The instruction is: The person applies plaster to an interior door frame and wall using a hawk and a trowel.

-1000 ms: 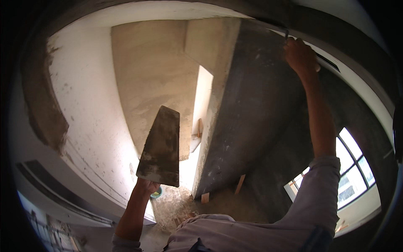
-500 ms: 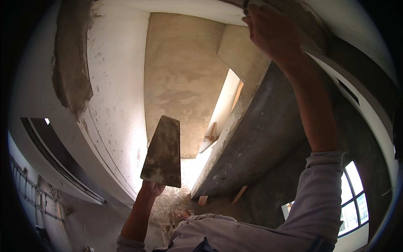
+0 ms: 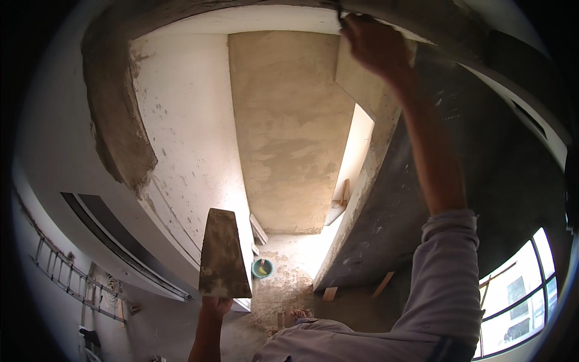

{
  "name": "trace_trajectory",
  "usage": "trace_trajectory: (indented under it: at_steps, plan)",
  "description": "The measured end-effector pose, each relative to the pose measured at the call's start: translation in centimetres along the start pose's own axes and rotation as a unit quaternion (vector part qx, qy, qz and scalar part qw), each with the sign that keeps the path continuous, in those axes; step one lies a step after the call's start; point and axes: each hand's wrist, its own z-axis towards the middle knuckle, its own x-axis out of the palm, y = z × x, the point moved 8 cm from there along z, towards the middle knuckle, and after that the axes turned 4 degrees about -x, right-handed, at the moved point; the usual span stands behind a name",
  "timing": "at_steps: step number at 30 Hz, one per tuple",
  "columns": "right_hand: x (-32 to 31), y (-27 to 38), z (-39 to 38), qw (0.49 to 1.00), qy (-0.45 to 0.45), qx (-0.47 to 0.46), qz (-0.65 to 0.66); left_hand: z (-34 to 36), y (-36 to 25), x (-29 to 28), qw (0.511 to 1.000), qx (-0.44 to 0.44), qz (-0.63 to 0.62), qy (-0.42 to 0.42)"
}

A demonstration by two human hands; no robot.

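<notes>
My left hand (image 3: pixel 217 306) is closed under a tapered plasterer's hawk (image 3: pixel 225 253), a flat board smeared with grey-brown mortar. The hawk hides most of those fingers. High overhead, my right hand (image 3: pixel 375 49) is wrapped round a dark tool (image 3: pixel 339 14) against the plastered beam (image 3: pixel 265 5). Only a small dark part of that tool shows, so its kind is unclear. A rough band of grey plaster (image 3: pixel 114 114) runs down the white wall at the left.
Below on the floor stands a green bucket (image 3: pixel 262 268), near leaning boards (image 3: pixel 258 229). A dark wall (image 3: pixel 386 205) slants along the right, with a barred window (image 3: pixel 518 295) beyond. A ladder (image 3: pixel 75 277) lies far left. Wood pieces (image 3: pixel 330 294) rest by the wall foot.
The view has shifted, bringing the bucket and more floor into sight. The hawk sits lower in the picture. My right hand appears slightly further left and lower, still raised with the dark tool.
</notes>
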Motion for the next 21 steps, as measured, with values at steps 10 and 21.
trace_trajectory:
  at_steps: [10, 21]
  plan:
    - [-4.3, -11.2, -14.1, 0.978, -0.048, 0.168, -0.114, -3.8, -1.2, -4.5, 0.997, 0.035, 0.041, -0.055]
    - [-1.7, -5.5, -7.1, 0.997, -0.081, 0.014, -0.009, 1.6, -1.5, -3.7, 0.974, 0.068, 0.214, 0.039]
